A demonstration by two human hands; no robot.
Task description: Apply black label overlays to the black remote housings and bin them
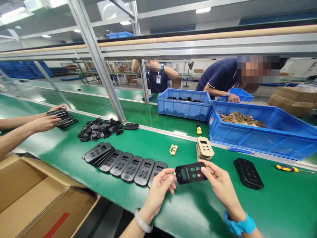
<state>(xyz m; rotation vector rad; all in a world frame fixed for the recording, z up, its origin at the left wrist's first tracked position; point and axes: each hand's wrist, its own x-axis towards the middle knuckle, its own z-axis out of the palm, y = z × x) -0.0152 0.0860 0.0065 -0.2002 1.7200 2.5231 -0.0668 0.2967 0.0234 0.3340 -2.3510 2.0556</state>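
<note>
Here's the right hand [220,181], fingers pinching the black panel [189,178] in mid-air above the counter [279,206]. The left hand [158,191] curls at its nine o'clock end; whether those fingers grip, I can't tell. By my reading we're midway: black housings [127,167] line up at nine o'clock, and the panel isn't on any of them yet. Tan plates [205,149] stand stacked at one o'clock. Now for room: bare green lies at four, with a dark stack [248,174] crowding three, a blue bin [252,137] walling off two, and the counter's near edge running past at seven.
</note>
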